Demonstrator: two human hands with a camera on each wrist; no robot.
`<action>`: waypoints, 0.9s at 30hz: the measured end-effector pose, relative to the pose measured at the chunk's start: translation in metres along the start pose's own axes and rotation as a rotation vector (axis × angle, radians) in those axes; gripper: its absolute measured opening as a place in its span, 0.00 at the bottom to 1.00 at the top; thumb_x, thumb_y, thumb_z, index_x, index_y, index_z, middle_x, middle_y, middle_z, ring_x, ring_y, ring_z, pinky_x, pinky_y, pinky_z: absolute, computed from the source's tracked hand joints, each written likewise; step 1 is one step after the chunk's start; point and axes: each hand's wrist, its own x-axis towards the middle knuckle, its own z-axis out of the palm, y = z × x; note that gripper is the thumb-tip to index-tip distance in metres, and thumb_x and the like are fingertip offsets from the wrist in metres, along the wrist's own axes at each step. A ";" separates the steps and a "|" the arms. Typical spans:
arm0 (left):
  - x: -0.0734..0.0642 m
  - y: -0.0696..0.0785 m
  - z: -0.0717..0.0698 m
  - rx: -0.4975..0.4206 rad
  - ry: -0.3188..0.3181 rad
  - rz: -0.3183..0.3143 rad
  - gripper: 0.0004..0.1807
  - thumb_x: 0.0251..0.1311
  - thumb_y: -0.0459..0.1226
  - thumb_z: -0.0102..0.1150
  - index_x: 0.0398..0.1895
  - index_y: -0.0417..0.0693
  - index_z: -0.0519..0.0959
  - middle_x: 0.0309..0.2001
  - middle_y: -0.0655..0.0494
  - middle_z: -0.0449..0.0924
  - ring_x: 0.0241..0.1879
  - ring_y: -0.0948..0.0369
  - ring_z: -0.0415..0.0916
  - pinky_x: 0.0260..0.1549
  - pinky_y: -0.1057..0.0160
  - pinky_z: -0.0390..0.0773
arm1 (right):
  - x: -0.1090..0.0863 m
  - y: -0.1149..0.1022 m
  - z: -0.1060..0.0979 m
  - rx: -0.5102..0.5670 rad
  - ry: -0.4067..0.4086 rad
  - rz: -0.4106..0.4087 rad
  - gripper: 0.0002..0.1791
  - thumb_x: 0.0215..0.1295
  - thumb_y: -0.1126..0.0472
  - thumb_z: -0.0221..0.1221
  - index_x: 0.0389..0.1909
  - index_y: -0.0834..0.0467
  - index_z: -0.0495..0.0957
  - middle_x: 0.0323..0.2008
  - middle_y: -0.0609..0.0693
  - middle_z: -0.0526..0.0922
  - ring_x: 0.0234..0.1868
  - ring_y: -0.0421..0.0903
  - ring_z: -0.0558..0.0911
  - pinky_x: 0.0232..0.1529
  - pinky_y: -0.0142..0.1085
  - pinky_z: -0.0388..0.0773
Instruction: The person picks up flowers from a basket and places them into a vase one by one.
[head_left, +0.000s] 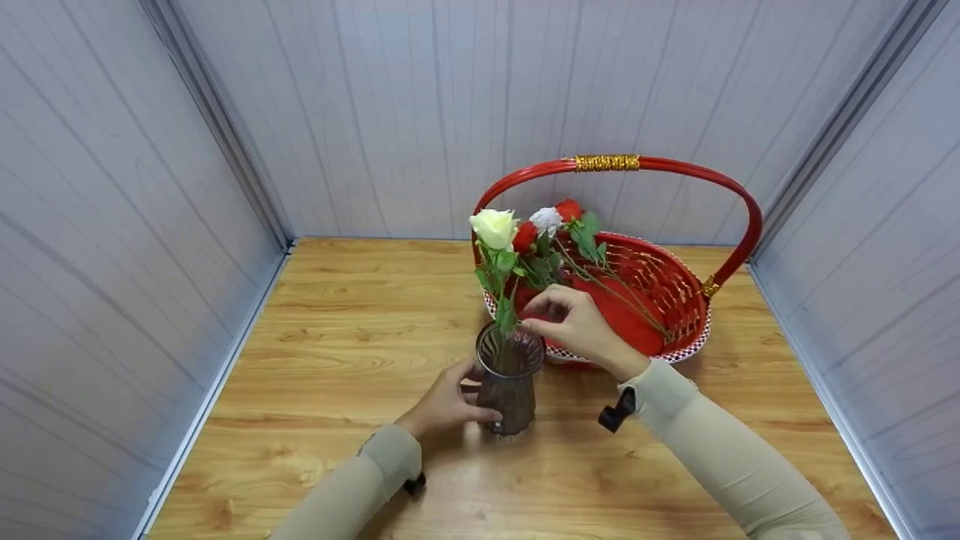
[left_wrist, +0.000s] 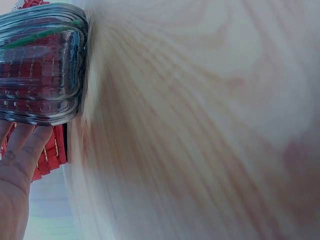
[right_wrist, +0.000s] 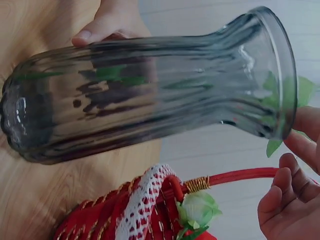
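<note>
A ribbed, smoky glass vase [head_left: 508,401] stands upright on the wooden table, its mouth flaring outward. My left hand [head_left: 448,401] grips its side, thumb in front and fingers behind; the left wrist view shows fingers [left_wrist: 31,147] against the glass. One cream rose [head_left: 495,228] rises from the vase with its stem inside. At the vase's mouth, my right hand [head_left: 571,322] pinches the rose's leafy stem between thumb and index finger. In the right wrist view its other fingers [right_wrist: 282,185] are curled, and the rim partly hides the pinch.
Behind and right of the vase sits a red woven basket [head_left: 686,300] with a tall arched handle [head_left: 690,171]. Red roses [head_left: 525,237] and a white flower [head_left: 546,220] lie in it, stems toward the right. Pale panelled walls [head_left: 390,112] enclose the table [head_left: 330,330].
</note>
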 end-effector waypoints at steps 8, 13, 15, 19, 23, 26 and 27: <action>0.001 -0.001 0.000 0.003 -0.002 0.002 0.40 0.49 0.33 0.88 0.66 0.44 0.76 0.59 0.45 0.81 0.64 0.46 0.81 0.65 0.46 0.87 | -0.004 0.005 -0.013 0.023 0.033 0.024 0.09 0.68 0.63 0.75 0.46 0.59 0.90 0.39 0.55 0.87 0.37 0.46 0.79 0.39 0.29 0.80; 0.001 -0.001 -0.001 -0.002 -0.011 0.012 0.38 0.50 0.32 0.87 0.64 0.42 0.76 0.58 0.45 0.81 0.63 0.47 0.81 0.64 0.44 0.87 | -0.007 0.009 -0.019 0.016 0.052 0.028 0.09 0.67 0.63 0.75 0.45 0.59 0.90 0.37 0.53 0.86 0.36 0.46 0.79 0.37 0.29 0.80; 0.001 -0.001 -0.001 -0.006 -0.011 0.012 0.39 0.49 0.32 0.87 0.64 0.41 0.76 0.58 0.45 0.81 0.62 0.48 0.81 0.64 0.44 0.88 | -0.008 0.011 -0.021 0.010 0.060 0.037 0.09 0.66 0.62 0.76 0.45 0.58 0.90 0.37 0.53 0.86 0.36 0.46 0.79 0.37 0.29 0.80; 0.000 -0.002 -0.001 -0.013 -0.007 0.009 0.39 0.49 0.31 0.87 0.64 0.40 0.76 0.58 0.45 0.80 0.61 0.49 0.80 0.63 0.46 0.88 | -0.010 0.014 -0.027 0.001 0.069 0.056 0.10 0.66 0.62 0.76 0.45 0.58 0.89 0.37 0.53 0.85 0.36 0.47 0.79 0.37 0.29 0.79; 0.001 -0.003 0.000 -0.024 -0.009 0.015 0.39 0.49 0.31 0.87 0.65 0.40 0.76 0.58 0.44 0.80 0.61 0.50 0.81 0.62 0.49 0.89 | -0.011 0.019 -0.033 -0.003 0.078 0.057 0.10 0.66 0.63 0.76 0.45 0.59 0.89 0.39 0.55 0.86 0.37 0.44 0.79 0.38 0.28 0.79; 0.001 -0.002 0.000 -0.028 -0.008 0.018 0.40 0.48 0.30 0.87 0.65 0.41 0.76 0.58 0.44 0.81 0.61 0.50 0.81 0.62 0.49 0.89 | -0.013 0.022 -0.037 -0.003 0.090 0.054 0.10 0.66 0.64 0.76 0.45 0.61 0.89 0.39 0.57 0.87 0.36 0.43 0.79 0.38 0.28 0.79; 0.001 -0.002 0.000 -0.027 -0.007 0.019 0.40 0.48 0.30 0.88 0.65 0.41 0.76 0.59 0.45 0.81 0.61 0.50 0.80 0.62 0.49 0.89 | -0.013 0.024 -0.038 -0.007 0.094 0.054 0.10 0.66 0.64 0.76 0.45 0.62 0.89 0.39 0.58 0.87 0.36 0.42 0.79 0.37 0.27 0.79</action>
